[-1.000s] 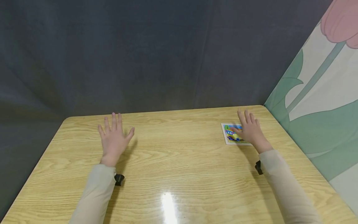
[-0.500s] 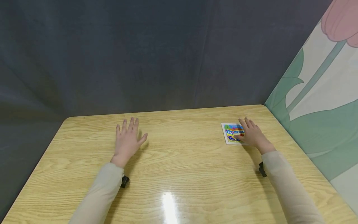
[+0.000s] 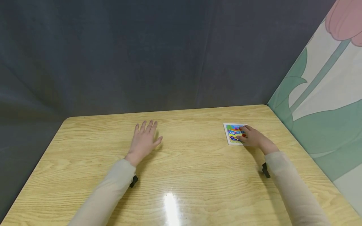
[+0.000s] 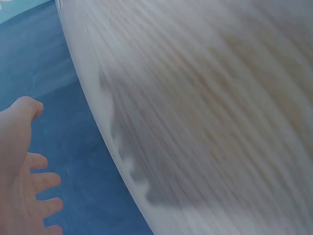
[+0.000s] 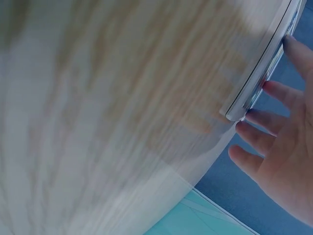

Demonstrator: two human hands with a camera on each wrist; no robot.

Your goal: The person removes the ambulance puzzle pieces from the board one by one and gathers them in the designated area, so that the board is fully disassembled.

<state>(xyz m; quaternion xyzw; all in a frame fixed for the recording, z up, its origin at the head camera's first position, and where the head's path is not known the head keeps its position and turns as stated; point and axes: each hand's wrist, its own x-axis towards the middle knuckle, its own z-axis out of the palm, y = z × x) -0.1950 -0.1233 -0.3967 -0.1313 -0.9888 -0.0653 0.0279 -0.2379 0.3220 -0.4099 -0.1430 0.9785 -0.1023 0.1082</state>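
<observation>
A flat, white-edged picture board (image 3: 232, 135) with a bright cartoon vehicle on it lies near the far right of the wooden table (image 3: 186, 163). Over its right part is my right hand (image 3: 254, 138), which hides that side. In the right wrist view, the board (image 5: 240, 100) shows edge-on, and the slightly bent fingers of the hand (image 5: 288, 142) are at its upper face; the fingertips appear to touch it. My left hand (image 3: 143, 142) hovers left of the table's middle, fingers spread and straight, holding nothing. Its shadow falls on the tabletop in the left wrist view.
A dark curtain (image 3: 141, 56) hangs behind the table's far edge. Along the right side stands a panel with a tulip pattern (image 3: 325, 103). A bright reflection (image 3: 171, 208) lies on the near part of the tabletop.
My left hand has moved right, toward the table's middle. The right hand has come down onto the picture board and its fingers have bent. The board has stayed in place.
</observation>
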